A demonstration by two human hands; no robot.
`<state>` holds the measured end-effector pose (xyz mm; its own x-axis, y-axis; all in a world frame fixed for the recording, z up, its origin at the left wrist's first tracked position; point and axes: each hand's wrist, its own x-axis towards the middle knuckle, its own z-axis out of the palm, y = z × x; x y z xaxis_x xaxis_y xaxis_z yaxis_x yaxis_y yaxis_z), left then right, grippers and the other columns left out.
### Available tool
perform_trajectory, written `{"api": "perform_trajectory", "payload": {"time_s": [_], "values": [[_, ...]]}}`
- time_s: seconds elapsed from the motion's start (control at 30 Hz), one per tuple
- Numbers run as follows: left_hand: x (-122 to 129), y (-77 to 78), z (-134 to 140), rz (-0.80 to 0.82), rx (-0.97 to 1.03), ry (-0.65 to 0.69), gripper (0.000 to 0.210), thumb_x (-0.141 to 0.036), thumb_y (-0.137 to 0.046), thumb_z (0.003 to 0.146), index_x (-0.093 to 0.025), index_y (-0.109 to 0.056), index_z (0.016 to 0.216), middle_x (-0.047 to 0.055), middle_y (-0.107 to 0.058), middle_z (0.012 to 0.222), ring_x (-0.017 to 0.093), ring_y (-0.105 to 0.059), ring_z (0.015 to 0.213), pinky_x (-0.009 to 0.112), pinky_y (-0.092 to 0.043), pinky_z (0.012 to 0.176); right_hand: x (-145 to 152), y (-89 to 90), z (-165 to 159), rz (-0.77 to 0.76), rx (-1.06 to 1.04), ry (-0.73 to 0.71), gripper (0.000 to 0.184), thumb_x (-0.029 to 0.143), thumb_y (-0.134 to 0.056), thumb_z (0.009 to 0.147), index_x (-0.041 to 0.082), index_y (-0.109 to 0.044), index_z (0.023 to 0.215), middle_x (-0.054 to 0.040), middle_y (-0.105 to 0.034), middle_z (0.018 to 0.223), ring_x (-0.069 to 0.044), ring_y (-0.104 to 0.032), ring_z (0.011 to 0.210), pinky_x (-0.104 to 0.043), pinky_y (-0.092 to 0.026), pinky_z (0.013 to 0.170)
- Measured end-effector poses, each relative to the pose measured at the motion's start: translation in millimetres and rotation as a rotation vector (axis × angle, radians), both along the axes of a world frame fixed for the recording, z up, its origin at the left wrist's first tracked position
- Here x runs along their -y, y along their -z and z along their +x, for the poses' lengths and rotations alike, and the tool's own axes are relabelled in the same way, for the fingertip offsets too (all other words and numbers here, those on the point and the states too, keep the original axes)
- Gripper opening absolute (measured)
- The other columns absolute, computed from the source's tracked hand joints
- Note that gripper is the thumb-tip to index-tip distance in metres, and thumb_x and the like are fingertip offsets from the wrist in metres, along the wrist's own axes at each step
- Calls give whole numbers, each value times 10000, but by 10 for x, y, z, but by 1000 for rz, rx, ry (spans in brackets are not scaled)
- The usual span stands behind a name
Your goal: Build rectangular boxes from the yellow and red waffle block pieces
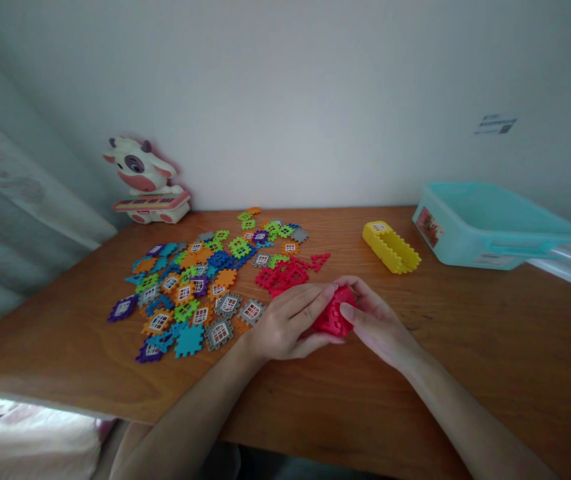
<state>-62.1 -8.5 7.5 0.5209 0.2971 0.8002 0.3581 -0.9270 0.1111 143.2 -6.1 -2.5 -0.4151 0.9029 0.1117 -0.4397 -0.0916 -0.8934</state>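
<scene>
Between my two hands is a small assembly of red interlocking building pieces (pixel 334 320), held just over the front middle of the table. My left hand (pixel 292 320) wraps its left side, fingers along the top and thumb below. On the right, my right hand (pixel 372 320) grips it with the thumb on the near face and fingers behind. Part of the assembly is hidden by the fingers. Just beyond my hands lie loose red pieces (pixel 285 275), with a red triangular piece (pixel 320 261) beside them. A yellow joined block (pixel 390 248) rests farther back on the right.
Many-coloured flat interlocking pieces (pixel 190 293) spread over the left half of the wooden table (pixel 445 347). A cow-shaped toy keyboard (pixel 150 183) stands at the back left. A turquoise bin (pixel 470 233) sits at the right, its clear handle or lid reaching the right edge.
</scene>
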Motion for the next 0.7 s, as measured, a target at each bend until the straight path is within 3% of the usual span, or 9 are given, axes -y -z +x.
{"api": "perform_trajectory", "payload": {"time_s": [0.17, 0.4, 0.53, 0.7], "values": [[-7, -13, -22, -16, 9, 13, 856, -391, -743, 869, -159, -313, 1572, 196, -656, 1335, 297, -662, 1219, 439, -599, 987, -4, 60, 36, 14, 40, -72, 400, 354, -826, 808, 306, -629, 1152, -18, -685, 1087, -159, -643, 944, -305, -544, 863], [-26, 15, 4, -11, 20, -3, 824, -365, -728, 886, -147, -320, 1569, 199, -643, 1348, 289, -646, 1241, 445, -591, 1005, 4, 147, 2, 137, 56, -1, 369, 329, -729, 904, 354, -603, 1251, -27, -654, 1251, -164, -619, 1130, -314, -510, 984], [-22, 20, -4, -34, 50, -15, 803, -362, -728, 887, -140, -345, 1557, 209, -638, 1344, 290, -646, 1233, 429, -595, 991, 24, 95, -52, 169, 112, 50, 379, 434, -736, 884, 360, -604, 1231, -37, -653, 1267, -192, -613, 1161, -359, -504, 1015], [9, -27, -13, -211, 173, -36, 710, -380, -702, 900, -190, -415, 1522, 189, -611, 1396, 302, -631, 1255, 454, -571, 1017, 37, 53, -51, 193, 131, 18, 517, 585, -561, 953, 367, -491, 1417, -75, -610, 1359, -234, -578, 1248, -432, -473, 1069]]}}
